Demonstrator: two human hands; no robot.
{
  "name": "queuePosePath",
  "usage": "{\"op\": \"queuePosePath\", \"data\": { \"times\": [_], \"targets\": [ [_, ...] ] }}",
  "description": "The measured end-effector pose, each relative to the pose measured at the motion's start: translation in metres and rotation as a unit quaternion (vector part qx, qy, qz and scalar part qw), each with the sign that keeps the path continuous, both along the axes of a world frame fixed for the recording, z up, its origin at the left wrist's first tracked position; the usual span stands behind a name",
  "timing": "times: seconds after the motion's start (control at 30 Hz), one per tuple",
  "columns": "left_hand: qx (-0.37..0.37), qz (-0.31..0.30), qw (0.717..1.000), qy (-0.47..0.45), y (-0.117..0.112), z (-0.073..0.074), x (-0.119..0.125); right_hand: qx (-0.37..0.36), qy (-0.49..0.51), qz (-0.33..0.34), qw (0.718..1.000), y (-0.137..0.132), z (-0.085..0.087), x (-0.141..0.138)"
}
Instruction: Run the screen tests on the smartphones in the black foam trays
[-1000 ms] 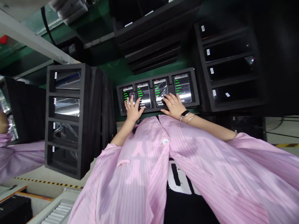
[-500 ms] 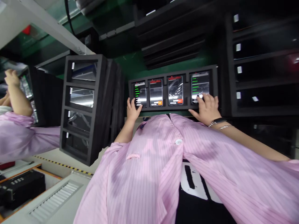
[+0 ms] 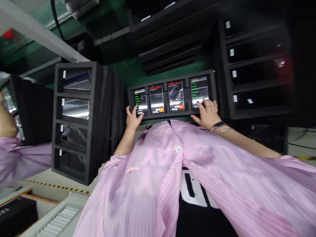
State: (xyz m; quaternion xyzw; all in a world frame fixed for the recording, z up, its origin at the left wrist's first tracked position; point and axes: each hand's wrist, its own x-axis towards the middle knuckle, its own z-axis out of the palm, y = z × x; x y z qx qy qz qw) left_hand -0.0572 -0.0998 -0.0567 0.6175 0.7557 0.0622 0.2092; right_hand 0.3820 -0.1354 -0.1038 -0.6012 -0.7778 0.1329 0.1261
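Note:
In front of me lies a black foam tray (image 3: 186, 95) with several lit smartphones in its slots. The leftmost phone (image 3: 140, 98) shows green lines, as does the rightmost phone (image 3: 199, 89). Two middle phones, one left of centre (image 3: 157, 97) and one right of centre (image 3: 176, 93), have red text at the top and an orange or red button below. My left hand (image 3: 133, 120) rests at the tray's lower left corner, fingers apart over the leftmost phone. Fingers spread, my right hand (image 3: 208, 114) lies over the lower part of the rightmost phone and the tray's near edge.
On the left stands a stack of black foam trays (image 3: 92, 98) holding dark-screened devices. Another large tray (image 3: 229, 105) with labelled devices is at the right. More stacked trays (image 3: 170, 56) lie behind. A co-worker's arm (image 3: 7, 121) shows at the far left.
The whole view has shifted, so the tray and hands appear further left. Both hands keep nearly the same place on the tray. The co-worker's hand has mostly left the view.

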Motion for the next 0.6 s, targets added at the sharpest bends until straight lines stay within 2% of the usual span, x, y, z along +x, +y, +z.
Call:
{"op": "queuePosePath", "data": {
  "times": [0.23,0.4,0.5,0.6],
  "targets": [
    [0.012,0.012,1.0,-0.007,0.003,-0.002,0.001,-0.01,0.008,0.013,1.0,0.003,0.0,0.004],
    [0.017,0.016,1.0,-0.011,0.003,-0.003,0.001,-0.014,0.014,0.03,0.999,0.004,0.007,0.001],
    [0.026,0.017,0.999,0.008,0.001,0.0,0.002,0.011,0.054,-0.008,0.998,0.009,0.016,0.0],
    [0.044,0.015,0.998,0.039,0.005,0.007,0.011,0.047,0.104,-0.044,0.992,0.026,0.032,-0.003]
  ]
}}
